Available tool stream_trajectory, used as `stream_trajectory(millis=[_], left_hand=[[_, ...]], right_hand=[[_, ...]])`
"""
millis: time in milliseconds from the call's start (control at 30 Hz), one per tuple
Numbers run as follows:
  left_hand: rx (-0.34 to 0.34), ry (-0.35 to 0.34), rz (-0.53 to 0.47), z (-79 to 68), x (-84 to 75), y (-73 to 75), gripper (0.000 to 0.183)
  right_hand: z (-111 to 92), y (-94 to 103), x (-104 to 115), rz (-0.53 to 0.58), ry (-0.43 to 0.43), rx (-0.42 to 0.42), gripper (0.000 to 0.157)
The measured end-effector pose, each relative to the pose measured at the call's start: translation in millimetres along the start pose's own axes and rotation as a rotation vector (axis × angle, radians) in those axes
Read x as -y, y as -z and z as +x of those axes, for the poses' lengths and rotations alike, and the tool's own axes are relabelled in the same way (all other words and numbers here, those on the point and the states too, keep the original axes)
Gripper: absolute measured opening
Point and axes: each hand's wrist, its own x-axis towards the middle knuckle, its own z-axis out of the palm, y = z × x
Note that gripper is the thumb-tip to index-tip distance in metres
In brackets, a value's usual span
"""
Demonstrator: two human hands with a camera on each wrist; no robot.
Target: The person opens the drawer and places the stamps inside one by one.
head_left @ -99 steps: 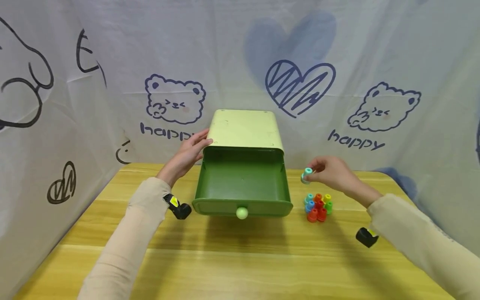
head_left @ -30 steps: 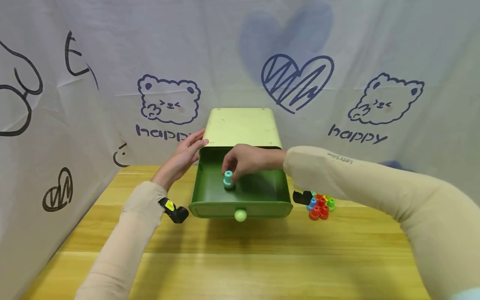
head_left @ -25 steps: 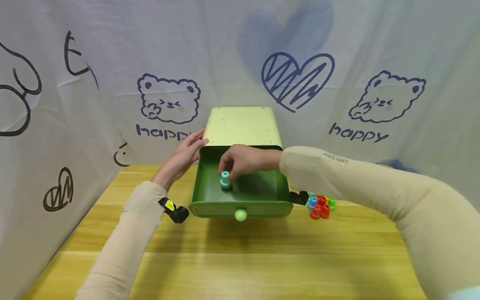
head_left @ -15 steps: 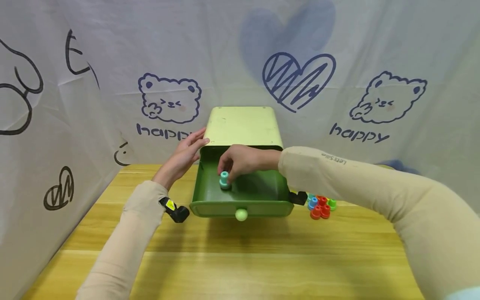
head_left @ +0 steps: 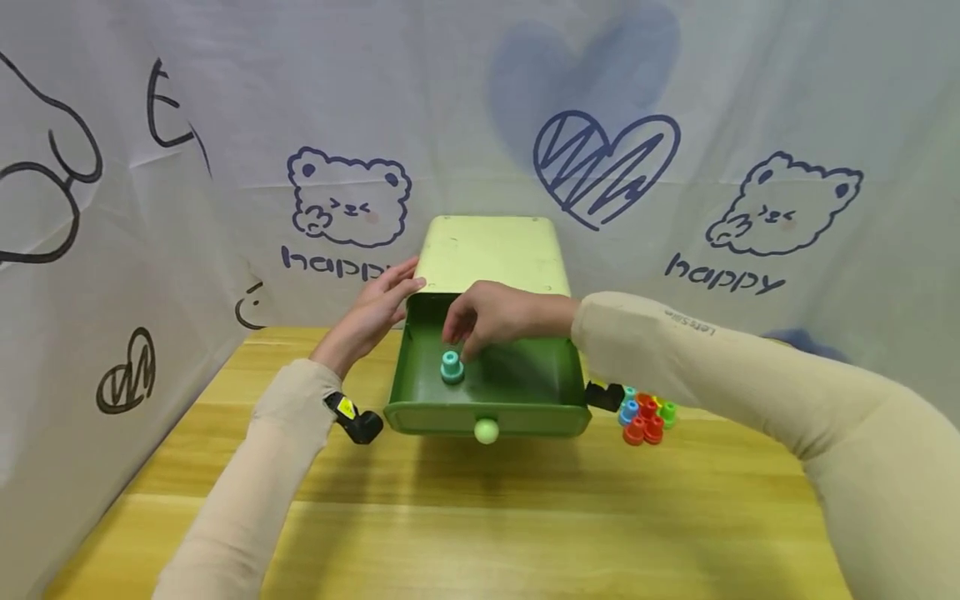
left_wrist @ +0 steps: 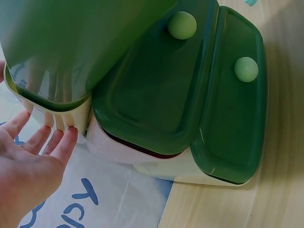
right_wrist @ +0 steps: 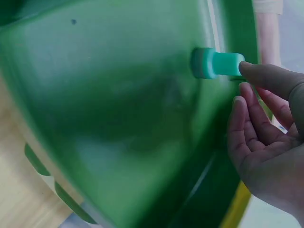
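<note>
A small teal stepped peg (head_left: 452,367) stands upright on the floor of the pulled-out green drawer (head_left: 431,414). Just above and behind it is my right hand (head_left: 498,317), thumb and fingers parted. In the right wrist view, the thumb tip is at the top of the teal peg (right_wrist: 223,63), and whether it touches cannot be told; the other fingers sit apart from it. My left hand (head_left: 367,317) rests against the left side of the pale yellow cabinet (head_left: 491,254). Its extended fingers touch the casing in the left wrist view, where the left hand (left_wrist: 35,164) holds nothing.
Several red, blue, yellow, green and teal pegs (head_left: 643,417) stand clustered on the wooden table (head_left: 480,517), right of the drawer. Two lower drawers (left_wrist: 152,90) with round knobs are shut below the top one. A patterned cloth (head_left: 465,108) hangs behind.
My right hand has carried the teal peg from beside the cluster leftward into the drawer, then let it go and lifted slightly. The left hand stays at the cabinet's side.
</note>
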Motion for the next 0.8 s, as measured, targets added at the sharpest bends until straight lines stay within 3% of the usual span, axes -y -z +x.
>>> stream_trajectory(millis=[433, 800], left_hand=[[-0.017, 0.0, 0.002, 3.2, 2.4, -2.6, 0.063], [-0.016, -0.006, -0.007, -0.7, 1.0, -1.1, 0.063]], right_hand=[[-66.7, 36.0, 9.2, 0.057, 0.05, -0.219, 0.022], [-124.1, 17.8, -21.1, 0.096, -0.052, -0.364, 0.024]])
